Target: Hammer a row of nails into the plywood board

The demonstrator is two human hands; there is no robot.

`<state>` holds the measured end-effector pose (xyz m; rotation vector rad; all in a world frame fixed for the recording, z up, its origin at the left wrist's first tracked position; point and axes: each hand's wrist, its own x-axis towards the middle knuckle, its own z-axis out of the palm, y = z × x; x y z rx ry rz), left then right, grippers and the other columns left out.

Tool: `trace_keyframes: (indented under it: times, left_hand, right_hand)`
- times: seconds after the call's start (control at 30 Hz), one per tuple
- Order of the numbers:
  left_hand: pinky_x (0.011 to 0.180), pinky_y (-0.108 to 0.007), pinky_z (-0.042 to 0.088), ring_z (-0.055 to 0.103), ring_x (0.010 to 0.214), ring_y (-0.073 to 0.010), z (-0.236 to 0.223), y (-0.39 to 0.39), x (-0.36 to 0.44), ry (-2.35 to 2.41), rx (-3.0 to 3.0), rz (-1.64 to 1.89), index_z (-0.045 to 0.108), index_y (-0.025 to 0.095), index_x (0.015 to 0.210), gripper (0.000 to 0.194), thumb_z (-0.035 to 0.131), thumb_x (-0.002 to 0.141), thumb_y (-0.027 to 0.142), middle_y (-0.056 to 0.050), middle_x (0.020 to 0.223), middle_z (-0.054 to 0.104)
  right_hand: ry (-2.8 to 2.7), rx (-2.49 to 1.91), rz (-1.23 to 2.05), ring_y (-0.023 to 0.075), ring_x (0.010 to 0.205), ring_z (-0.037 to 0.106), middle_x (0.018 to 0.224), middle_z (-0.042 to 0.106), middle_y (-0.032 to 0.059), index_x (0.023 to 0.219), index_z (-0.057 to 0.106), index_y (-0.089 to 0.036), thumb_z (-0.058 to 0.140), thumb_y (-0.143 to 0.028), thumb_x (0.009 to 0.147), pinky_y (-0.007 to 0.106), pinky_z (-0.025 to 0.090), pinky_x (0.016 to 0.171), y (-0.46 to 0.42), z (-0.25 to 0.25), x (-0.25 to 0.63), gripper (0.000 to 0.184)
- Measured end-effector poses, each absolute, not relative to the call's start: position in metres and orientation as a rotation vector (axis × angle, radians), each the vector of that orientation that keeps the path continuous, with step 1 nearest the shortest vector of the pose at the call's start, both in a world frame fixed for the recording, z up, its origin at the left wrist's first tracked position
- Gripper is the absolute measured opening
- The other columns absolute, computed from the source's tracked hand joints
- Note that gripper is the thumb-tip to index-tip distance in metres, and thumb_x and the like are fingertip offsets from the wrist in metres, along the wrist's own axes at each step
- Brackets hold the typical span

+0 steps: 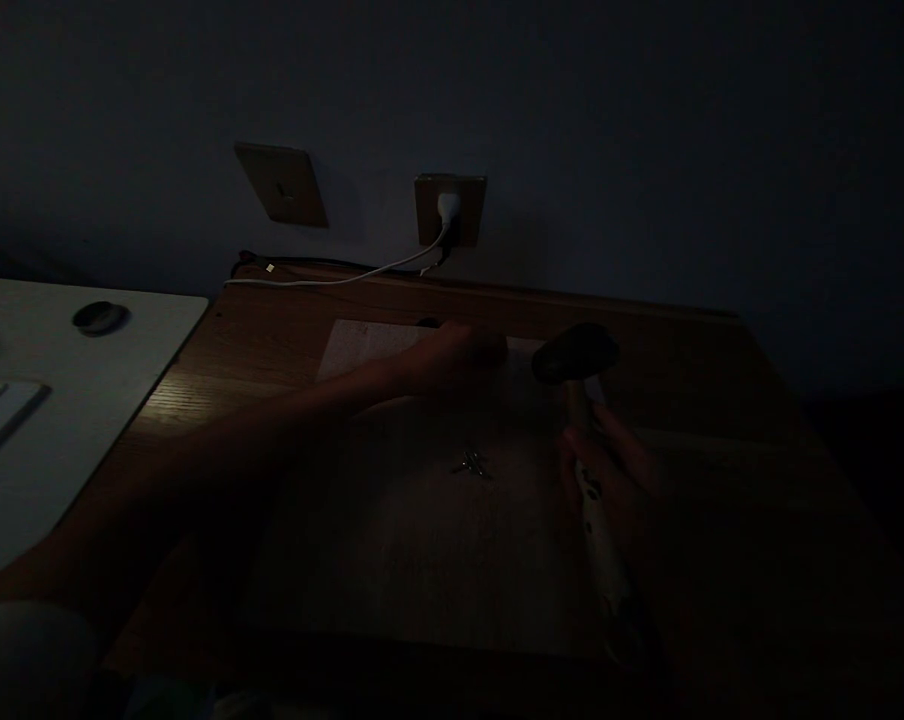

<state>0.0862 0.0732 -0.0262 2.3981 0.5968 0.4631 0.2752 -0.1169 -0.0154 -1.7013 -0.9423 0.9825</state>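
My right hand grips the pale, dark-flecked handle of a hammer, holding its black head up above the desk. My left hand stretches across to the far side and rests on a pale sheet of paper. A small dark object shows just behind it, too dim to name. Between my hands lies a small cluster of metal screws or nails on a dull pale mat. The light is poor, and my left fingers are hard to make out.
The wooden desk meets a white table on the left, which holds a dark round object and a white flat item. A white plug sits in a wall socket, its cable running along the desk's back edge.
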Motion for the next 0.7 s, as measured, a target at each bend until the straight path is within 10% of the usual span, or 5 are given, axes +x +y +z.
trace_keyframes:
  times: [0.7]
  left_hand:
    - [0.075, -0.028, 0.051, 0.072, 0.084, -0.0183, -0.055, 0.075, 0.091, 0.603, 2.364, 0.596, 0.075, 0.017, 0.097, 0.014, 0.066, 0.087, 0.014, -0.005, 0.093, 0.079]
  right_hand:
    - [-0.938, -1.718, 1.047, 0.0131, 0.041, 0.046, 0.05, 0.053, -0.0063, 0.089, 0.063, -0.026, 0.074, -0.056, 0.088, 0.025, 0.035, 0.039, -0.116, -0.012, 0.272, 0.032]
